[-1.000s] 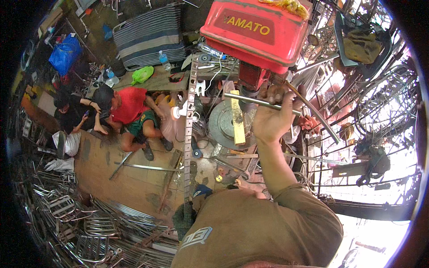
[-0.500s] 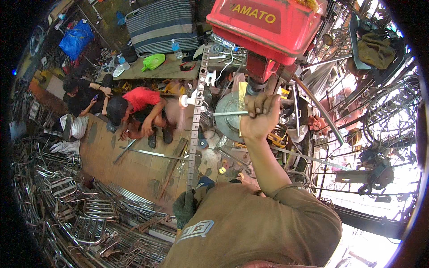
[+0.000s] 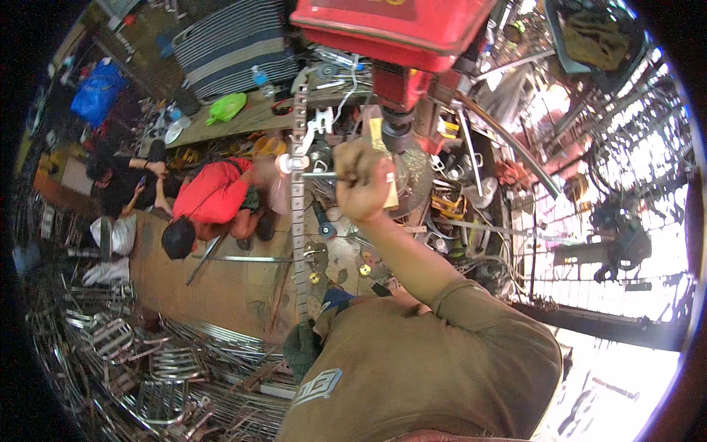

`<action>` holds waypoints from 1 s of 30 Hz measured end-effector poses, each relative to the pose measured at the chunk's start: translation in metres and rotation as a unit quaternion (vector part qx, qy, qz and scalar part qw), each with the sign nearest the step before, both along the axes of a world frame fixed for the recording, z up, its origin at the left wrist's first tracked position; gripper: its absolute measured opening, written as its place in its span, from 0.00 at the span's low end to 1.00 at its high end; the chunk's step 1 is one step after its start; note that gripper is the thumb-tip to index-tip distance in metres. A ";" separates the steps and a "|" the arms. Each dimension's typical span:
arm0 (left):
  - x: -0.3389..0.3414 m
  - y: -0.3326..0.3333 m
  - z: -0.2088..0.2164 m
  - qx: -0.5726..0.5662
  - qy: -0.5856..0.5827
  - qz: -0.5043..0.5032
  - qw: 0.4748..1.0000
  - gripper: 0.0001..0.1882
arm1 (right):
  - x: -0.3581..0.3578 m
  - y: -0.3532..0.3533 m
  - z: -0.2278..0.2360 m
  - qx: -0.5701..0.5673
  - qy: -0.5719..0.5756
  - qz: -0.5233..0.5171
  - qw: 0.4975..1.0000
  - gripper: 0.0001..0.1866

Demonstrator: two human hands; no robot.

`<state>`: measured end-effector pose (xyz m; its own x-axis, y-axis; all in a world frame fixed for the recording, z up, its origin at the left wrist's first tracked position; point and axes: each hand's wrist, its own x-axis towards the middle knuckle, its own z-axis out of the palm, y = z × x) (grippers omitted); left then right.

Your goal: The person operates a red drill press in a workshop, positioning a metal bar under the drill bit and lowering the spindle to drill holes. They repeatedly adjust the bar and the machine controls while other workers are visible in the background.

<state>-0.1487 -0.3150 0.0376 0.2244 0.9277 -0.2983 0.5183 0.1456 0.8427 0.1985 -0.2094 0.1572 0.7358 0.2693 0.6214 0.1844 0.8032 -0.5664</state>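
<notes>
The right hand (image 3: 364, 184) is closed in a fist around a thin metal lever rod (image 3: 318, 175), its grip clamped on the rod's near end; the rod runs leftward from the fist to a pale round knob (image 3: 283, 163). The fingers' inner side is turned away, so how far the rod passes through the fist cannot be made out. The left hand is not seen anywhere; the person's brown shirt (image 3: 427, 368) fills the lower middle and may cover it.

Just above the fist stands the red drill press head (image 3: 390, 29), cut off by the top edge, with its dark spindle (image 3: 398, 129) coming down just beside the knuckles. What sits beneath the spindle is hidden by the hand. A long perforated metal strip (image 3: 298, 221) stands upright just left of the fist, crossing the rod.

Further left, a person in a red shirt (image 3: 210, 195) crouches on the brown floor (image 3: 213, 280), well apart from the hand. Piled chrome wire racks (image 3: 118, 346) crowd the lower left edge, and metal frames and clutter close the right side, leaving open floor only in the middle left.
</notes>
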 end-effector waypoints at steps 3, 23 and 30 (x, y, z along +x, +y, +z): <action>-0.006 0.012 0.001 0.029 0.014 -0.027 0.999 0.13 | -0.020 0.006 -0.004 0.100 0.013 0.080 0.992 0.28; -0.102 0.111 -0.017 -0.107 -0.078 -0.064 0.989 0.13 | -0.105 0.041 0.003 0.022 -0.269 0.037 0.962 0.29; -0.134 0.138 -0.018 0.113 0.005 -0.151 0.982 0.14 | -0.137 0.056 -0.005 0.003 -0.047 0.042 0.998 0.27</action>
